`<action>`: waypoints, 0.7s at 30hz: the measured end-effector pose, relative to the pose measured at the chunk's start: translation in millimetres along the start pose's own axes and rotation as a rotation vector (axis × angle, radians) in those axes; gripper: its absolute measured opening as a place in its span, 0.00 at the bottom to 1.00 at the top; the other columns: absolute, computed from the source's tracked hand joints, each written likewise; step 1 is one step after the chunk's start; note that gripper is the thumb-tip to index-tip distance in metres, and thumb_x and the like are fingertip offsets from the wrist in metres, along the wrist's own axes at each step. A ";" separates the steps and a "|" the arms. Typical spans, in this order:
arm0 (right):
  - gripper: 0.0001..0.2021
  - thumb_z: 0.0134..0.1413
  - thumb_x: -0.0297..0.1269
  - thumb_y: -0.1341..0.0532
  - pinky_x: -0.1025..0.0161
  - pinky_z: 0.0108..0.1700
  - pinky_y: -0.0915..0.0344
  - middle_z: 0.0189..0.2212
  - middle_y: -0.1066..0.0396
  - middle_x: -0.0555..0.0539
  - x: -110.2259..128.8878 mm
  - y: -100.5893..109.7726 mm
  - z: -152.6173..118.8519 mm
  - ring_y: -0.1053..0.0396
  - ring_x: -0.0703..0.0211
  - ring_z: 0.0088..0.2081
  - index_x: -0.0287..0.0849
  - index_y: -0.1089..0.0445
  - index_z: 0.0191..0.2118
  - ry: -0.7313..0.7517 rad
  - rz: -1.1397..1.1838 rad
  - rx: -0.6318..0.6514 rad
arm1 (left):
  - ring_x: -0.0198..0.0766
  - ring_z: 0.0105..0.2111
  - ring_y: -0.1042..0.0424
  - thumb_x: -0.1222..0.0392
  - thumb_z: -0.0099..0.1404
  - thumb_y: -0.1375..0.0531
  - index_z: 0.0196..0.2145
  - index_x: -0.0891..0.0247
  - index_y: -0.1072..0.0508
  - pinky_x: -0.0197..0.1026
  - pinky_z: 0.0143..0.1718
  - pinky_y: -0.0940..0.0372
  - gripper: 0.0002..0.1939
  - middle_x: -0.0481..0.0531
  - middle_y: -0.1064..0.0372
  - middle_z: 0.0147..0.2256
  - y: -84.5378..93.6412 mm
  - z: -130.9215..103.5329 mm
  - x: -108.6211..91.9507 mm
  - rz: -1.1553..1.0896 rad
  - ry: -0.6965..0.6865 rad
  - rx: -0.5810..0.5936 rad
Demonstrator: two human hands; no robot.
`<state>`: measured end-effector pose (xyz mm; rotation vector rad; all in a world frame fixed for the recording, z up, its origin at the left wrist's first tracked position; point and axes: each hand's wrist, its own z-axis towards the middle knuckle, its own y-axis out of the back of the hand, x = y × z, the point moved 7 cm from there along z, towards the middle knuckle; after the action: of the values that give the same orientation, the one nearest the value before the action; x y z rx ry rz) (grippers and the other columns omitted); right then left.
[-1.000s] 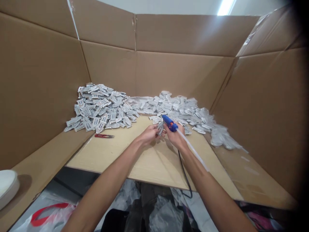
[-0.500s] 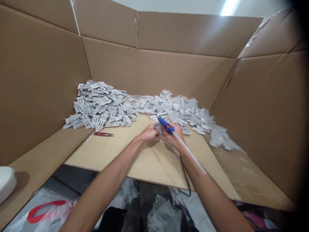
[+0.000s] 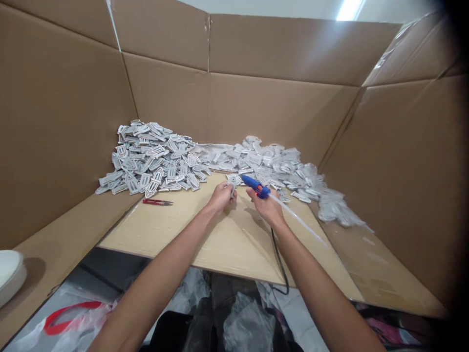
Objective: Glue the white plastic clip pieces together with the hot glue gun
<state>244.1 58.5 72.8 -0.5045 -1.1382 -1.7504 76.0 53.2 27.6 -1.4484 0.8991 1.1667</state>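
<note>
Over the middle of the wooden board (image 3: 220, 244), my left hand (image 3: 221, 196) pinches a small grey-white piece (image 3: 233, 184). Just to its right, my right hand (image 3: 269, 206) is wrapped round a blue glue gun (image 3: 256, 187), whose nozzle points left toward the piece without touching it. A long clear glue stick (image 3: 298, 218) sticks out of the gun's back, over my right forearm. A pile of grey-white flat pieces (image 3: 157, 159) lies at the back left. More pieces, many in clear plastic (image 3: 274, 164), spread along the back right.
Red-handled snips (image 3: 157, 202) lie on the board at the left. Cardboard walls (image 3: 278, 107) surround the board. A white bowl (image 3: 10, 276) stands at the far left. The gun's black cable (image 3: 280, 259) hangs over the front edge; plastic bags (image 3: 249, 322) lie below.
My hands have moved apart, the left one slightly left with the piece. The glue gun has turned flatter and shifted right, away from the piece.
</note>
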 end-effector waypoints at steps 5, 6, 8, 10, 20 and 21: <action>0.27 0.54 0.66 0.41 0.61 0.30 0.36 0.19 0.30 0.47 -1.9 -8.3 -1.7 0.32 0.55 0.26 0.45 0.30 0.24 0.012 -0.013 0.113 | 0.30 0.20 0.36 0.70 0.63 0.44 0.33 0.62 0.37 0.32 0.22 0.47 0.05 0.47 0.35 0.25 -2.6 -0.7 -6.2 -0.073 -0.062 0.009; 0.27 0.55 0.66 0.42 0.61 0.30 0.36 0.20 0.29 0.47 -2.2 -9.4 -1.9 0.31 0.55 0.26 0.45 0.30 0.24 0.008 -0.020 0.127 | 0.30 0.20 0.36 0.71 0.61 0.44 0.33 0.62 0.37 0.32 0.22 0.47 0.07 0.47 0.35 0.25 -4.9 -1.1 -6.7 -0.083 -0.069 0.025; 0.28 0.55 0.66 0.42 0.61 0.30 0.35 0.21 0.28 0.46 -3.6 -10.1 -1.7 0.30 0.55 0.26 0.44 0.29 0.24 -0.010 -0.032 0.133 | 0.30 0.21 0.36 0.74 0.58 0.44 0.34 0.62 0.38 0.33 0.22 0.46 0.10 0.46 0.35 0.24 -8.6 -1.5 -6.8 -0.098 -0.079 0.049; 0.28 0.54 0.66 0.42 0.61 0.30 0.36 0.21 0.27 0.46 -4.6 -9.7 -1.0 0.30 0.55 0.26 0.44 0.29 0.24 -0.020 -0.043 0.127 | 0.30 0.21 0.36 0.76 0.56 0.45 0.35 0.62 0.38 0.33 0.23 0.46 0.12 0.46 0.35 0.25 -11.3 -1.2 -6.0 -0.109 -0.082 0.072; 0.28 0.54 0.66 0.42 0.61 0.30 0.39 0.16 0.32 0.49 3.0 -7.3 -0.9 0.34 0.56 0.23 0.46 0.32 0.20 0.029 -0.101 0.107 | 0.29 0.21 0.38 0.75 0.57 0.45 0.37 0.61 0.39 0.33 0.24 0.47 0.13 0.44 0.36 0.25 -13.4 0.3 -2.9 -0.015 -0.092 0.109; 0.28 0.55 0.66 0.43 0.61 0.30 0.40 0.15 0.33 0.50 3.7 -7.7 -1.1 0.35 0.57 0.23 0.46 0.31 0.20 0.038 -0.108 0.115 | 0.29 0.21 0.38 0.74 0.58 0.45 0.37 0.61 0.39 0.33 0.24 0.47 0.12 0.44 0.36 0.26 -11.9 0.7 -1.7 0.008 -0.096 0.101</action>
<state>235.8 56.6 71.4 -0.3443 -1.2508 -1.7663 86.7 56.1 32.3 -1.2979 0.8856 1.1699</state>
